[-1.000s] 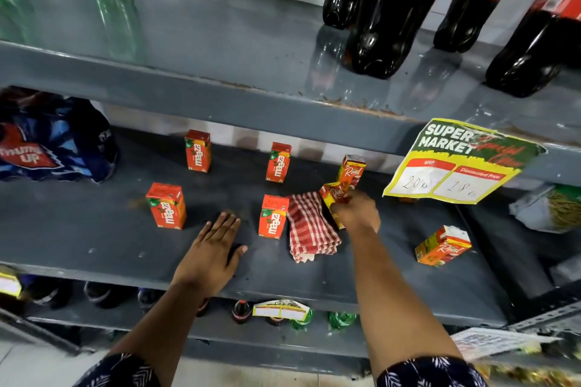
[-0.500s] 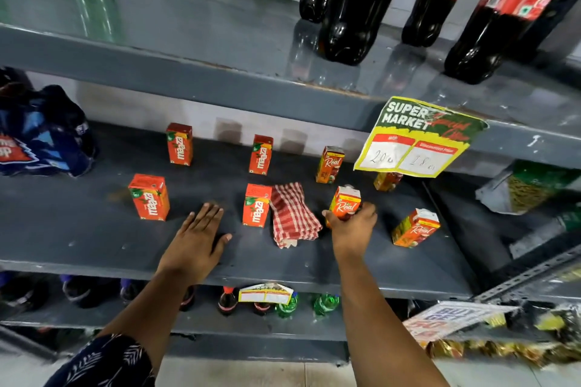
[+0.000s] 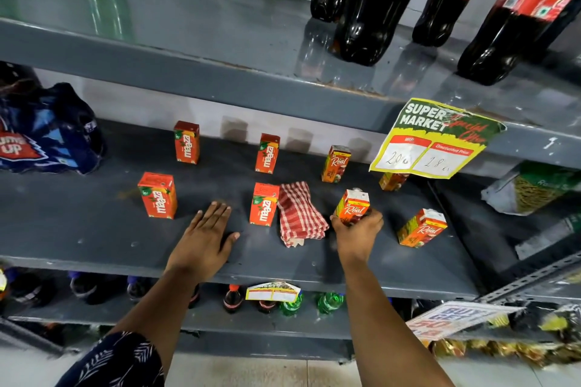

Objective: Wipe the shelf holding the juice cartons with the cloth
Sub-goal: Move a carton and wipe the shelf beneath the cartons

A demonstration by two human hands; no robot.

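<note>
— Grey metal shelf (image 3: 94, 229), cartons scattered. Where's the cloth?

— Folded red-checked cloth (image 3: 300, 214) lies mid-shelf, untouched. My right hand (image 3: 356, 236) has its grip closed round an orange Real juice carton (image 3: 352, 206); left hand (image 3: 204, 239) rests flat, open.

— Risk?

— Setting it down carelessly could topple the tilted orange carton (image 3: 421, 228) on the right.

Your cloth (image 3: 300, 214) is red-and-white checked on a dark grey shelf (image 3: 94, 229). At its nine o'clock stands an orange-red Maaza carton (image 3: 264, 204); at three o'clock, an orange Real carton (image 3: 352, 207). Your sleeve (image 3: 116, 361) is navy with white leaves.
</note>
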